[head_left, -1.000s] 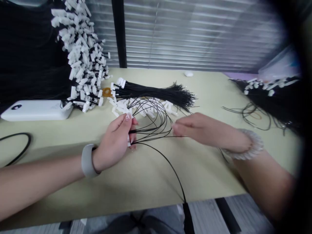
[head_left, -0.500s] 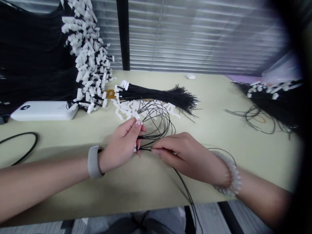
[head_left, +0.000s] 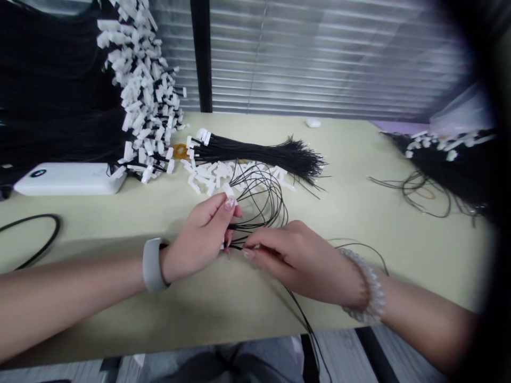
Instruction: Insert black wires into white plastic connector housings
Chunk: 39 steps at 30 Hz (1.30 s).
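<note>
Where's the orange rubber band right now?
In the head view, the orange rubber band lies on the desk, at the white-connector end of the black wire bundle.

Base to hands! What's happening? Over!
Left hand pinching thin black wires. Right hand on the same wires. White-tipped wire bundle behind them.

The right hand (head_left: 295, 266) has swung in from 3 o'clock, its fingertips (head_left: 249, 253) now closing on the thin black wires (head_left: 284, 213) just beside the left hand (head_left: 199, 239). A wire loop (head_left: 359, 244) now arcs beyond the beaded bracelet (head_left: 365, 287).
</note>
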Motion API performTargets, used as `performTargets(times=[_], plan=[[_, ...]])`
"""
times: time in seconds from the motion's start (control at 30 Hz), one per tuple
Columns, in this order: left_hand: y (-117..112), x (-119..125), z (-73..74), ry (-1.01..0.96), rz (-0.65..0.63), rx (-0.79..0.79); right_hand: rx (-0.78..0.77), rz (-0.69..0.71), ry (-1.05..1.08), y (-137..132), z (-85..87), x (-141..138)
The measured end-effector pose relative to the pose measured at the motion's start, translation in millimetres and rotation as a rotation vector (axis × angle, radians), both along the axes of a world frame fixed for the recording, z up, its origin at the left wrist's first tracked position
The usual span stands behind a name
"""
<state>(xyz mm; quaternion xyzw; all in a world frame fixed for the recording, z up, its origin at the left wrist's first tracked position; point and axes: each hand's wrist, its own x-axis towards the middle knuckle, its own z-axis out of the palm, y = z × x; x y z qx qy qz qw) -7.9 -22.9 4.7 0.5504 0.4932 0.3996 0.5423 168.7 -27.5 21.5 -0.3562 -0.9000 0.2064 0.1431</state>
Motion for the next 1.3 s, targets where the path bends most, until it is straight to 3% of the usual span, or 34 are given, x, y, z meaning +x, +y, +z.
performTargets(times=[0.23,0.47,0.6,0.73,1.1,1.17,1.3], plan=[[-1.6,0.0,-0.2,0.039,-0.049,0.027,-0.003,0.021,-0.035,-0.7,-3.4,-5.8],[-2.0,0.9,0.7,0.055,-0.071,0.033,0.185,0.047,-0.118,0.1,-4.3,-1.7],[-1.7,0.4,-0.4,0.076,-0.058,0.017,0.167,0.116,-0.083,1.2,-3.5,0.0],[-1.4,0.1,-1.6,0.078,-0.059,0.036,0.173,0.098,-0.122,0.6,-7.2,-1.4],[-0.4,1.2,0.5,0.073,-0.04,0.014,0.548,0.176,-0.231,-3.9,-5.2,-0.1],[0.0,1.1,0.3,0.052,-0.038,-0.002,0.585,0.122,-0.265,-0.7,0.6,2.3],[1.2,1.3,0.5,-0.004,-0.028,-0.049,0.568,-0.19,-0.259,16.5,17.3,22.9]])
